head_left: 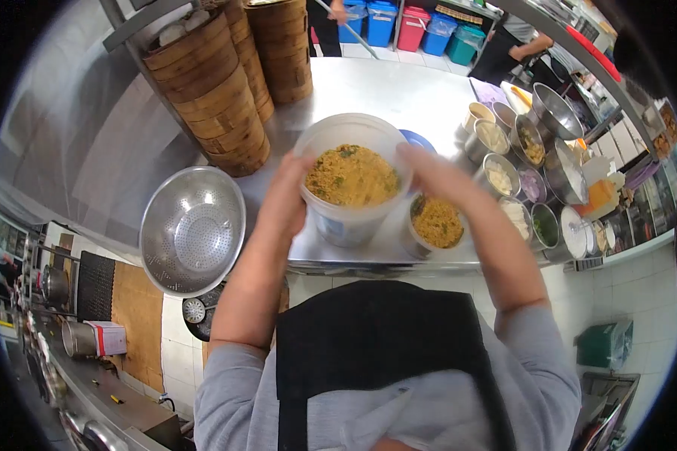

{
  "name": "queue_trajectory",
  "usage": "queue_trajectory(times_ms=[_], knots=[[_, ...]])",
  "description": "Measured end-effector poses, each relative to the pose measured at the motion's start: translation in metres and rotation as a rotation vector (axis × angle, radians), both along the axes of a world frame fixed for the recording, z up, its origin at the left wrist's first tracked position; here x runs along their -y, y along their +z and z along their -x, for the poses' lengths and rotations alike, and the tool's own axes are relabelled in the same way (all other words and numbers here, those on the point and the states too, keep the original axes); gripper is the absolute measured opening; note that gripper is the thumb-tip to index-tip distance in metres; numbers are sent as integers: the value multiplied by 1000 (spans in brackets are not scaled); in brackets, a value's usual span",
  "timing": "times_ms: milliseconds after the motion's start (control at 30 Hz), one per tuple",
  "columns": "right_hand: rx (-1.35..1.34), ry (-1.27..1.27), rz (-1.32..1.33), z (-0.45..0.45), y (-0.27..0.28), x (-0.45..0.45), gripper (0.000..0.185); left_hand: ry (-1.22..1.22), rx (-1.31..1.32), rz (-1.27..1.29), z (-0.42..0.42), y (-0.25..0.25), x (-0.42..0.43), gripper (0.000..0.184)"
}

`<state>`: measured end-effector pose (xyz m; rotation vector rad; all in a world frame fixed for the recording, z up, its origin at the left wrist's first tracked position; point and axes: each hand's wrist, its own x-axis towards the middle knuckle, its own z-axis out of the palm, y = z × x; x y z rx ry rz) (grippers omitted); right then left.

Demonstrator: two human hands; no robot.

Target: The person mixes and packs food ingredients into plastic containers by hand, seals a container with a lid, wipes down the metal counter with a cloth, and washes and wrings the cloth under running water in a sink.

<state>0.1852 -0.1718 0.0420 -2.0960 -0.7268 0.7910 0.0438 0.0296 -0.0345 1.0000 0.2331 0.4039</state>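
Observation:
A translucent white plastic tub (343, 225) stands in front of me on the steel counter, holding a yellow-orange crumbly mix (353, 180) with green flecks. My left hand (287, 192) grips the tub's left side near the rim. On the opposite side, my right hand (427, 171) holds the tub by its upper edge, its fingers partly hidden and smeared by motion. Just below my right forearm sits a metal pot (416, 244) with more of the same mix. Behind the tub, part of a blue round lid or plate (419, 140) shows.
Left of the tub is a perforated steel colander (195, 229). Tall stacks of bamboo steamers (210, 98) rise at the back left. Several metal containers of ingredients (498, 174) line the right side. Two other people (513, 45) stand beyond the counter, near coloured bins (412, 28).

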Motion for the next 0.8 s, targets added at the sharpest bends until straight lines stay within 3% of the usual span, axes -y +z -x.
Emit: queue_trajectory(times_ms=[33, 67, 133, 200, 267, 300, 333, 400, 433, 467, 533, 800], knots=[[39, 31, -91, 9, -6, -6, 48, 97, 53, -81, 6, 8, 16, 54], [49, 44, -99, 14, -18, -2, 48, 193, 17, -178, 21, 12, 29, 59], [538, 110, -296, 23, -45, 10, 40, 301, 93, -295, 50, 19, 56, 59], [444, 92, -347, 29, -36, 4, 37, 293, 62, -261, 51, 20, 48, 59], [143, 49, -54, 16, -15, -11, 39, 142, 43, -182, 32, 19, 25, 59], [365, 86, -27, 18, -16, -11, 41, 242, -4, -207, 31, 17, 29, 61], [397, 90, -52, 13, -19, -13, 41, 270, 55, -228, 36, 18, 34, 59], [418, 84, -430, 15, -44, -3, 41, 262, 29, -266, 42, 18, 43, 59], [361, 64, -343, 6, -43, -6, 41, 242, 29, -253, 39, 17, 39, 59], [133, 81, -324, 1, -38, -10, 40, 222, 27, -236, 33, 16, 34, 60], [139, 28, -202, 6, -23, -17, 39, 238, 58, -202, 24, 21, 32, 59], [262, 51, -351, 25, -10, 2, 38, 287, 132, -245, 50, 58, 56, 60]])
